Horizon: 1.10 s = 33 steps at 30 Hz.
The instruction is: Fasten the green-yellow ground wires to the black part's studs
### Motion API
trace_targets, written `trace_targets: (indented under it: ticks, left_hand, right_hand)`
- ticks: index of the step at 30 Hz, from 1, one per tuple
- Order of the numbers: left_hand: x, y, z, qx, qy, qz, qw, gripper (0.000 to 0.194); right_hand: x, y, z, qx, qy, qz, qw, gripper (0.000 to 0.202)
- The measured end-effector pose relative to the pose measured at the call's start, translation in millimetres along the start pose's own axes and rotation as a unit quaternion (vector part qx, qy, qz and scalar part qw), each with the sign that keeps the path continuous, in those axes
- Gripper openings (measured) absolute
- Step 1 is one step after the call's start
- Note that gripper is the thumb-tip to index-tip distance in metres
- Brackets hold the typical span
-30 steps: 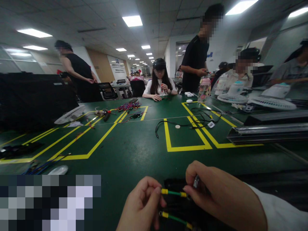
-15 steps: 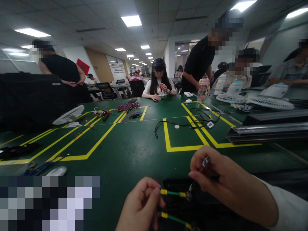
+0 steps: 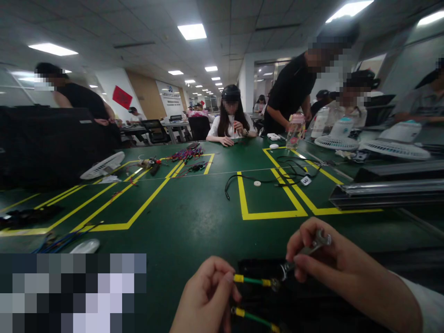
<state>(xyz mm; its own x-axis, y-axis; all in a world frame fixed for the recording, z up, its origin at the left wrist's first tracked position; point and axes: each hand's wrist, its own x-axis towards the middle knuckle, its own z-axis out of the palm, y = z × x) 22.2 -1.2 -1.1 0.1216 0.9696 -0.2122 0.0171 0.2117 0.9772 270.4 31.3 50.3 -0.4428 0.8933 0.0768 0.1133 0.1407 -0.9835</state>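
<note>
At the near edge of the table (image 3: 194,217), the left hand (image 3: 204,300) pinches a green wire (image 3: 251,280) — the right hand (image 3: 333,268) grips a small wrench (image 3: 305,252) on its terminal nut; another steady turn seems due.

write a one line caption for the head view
Right hand turns a small wrench on a green wire that the left hand pinches, over a green table.
</note>
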Motion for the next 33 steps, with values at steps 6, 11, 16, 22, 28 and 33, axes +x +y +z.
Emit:
trace_targets:
  ticks: [6, 11, 16, 22, 28, 33]
  left_hand:
    - [0.2, -0.6, 0.0, -0.003, 0.000, 0.002, 1.000, 0.023]
    - [0.4, -1.6, -0.4, -0.008, -0.003, 0.005, 1.000, 0.023]
    - [0.8, -3.1, -1.4, -0.011, -0.008, 0.006, 1.000, 0.023]
    - [0.6, -2.7, -1.0, -0.010, -0.006, 0.008, 1.000, 0.024]
    - [0.4, -2.0, -0.7, -0.001, 0.000, 0.006, 1.000, 0.024]
    - [1.4, -4.1, -1.5, 0.000, 0.000, 0.008, 1.000, 0.024]
  right_hand:
    - [-9.4, 1.5, 2.0, -0.257, -0.013, -0.043, 0.965, 0.014]
    - [-9.6, 1.3, 5.9, -0.331, -0.027, -0.060, 0.942, 0.015]
    - [-12.6, -1.1, 10.5, -0.346, -0.032, -0.075, 0.935, 0.018]
    - [-11.5, -3.6, 14.1, -0.358, -0.026, -0.068, 0.931, 0.018]
    - [-10.8, -4.8, 15.9, -0.369, -0.027, -0.051, 0.928, 0.015]
    - [-10.8, -6.7, 16.1, -0.378, -0.038, -0.052, 0.924, 0.015]
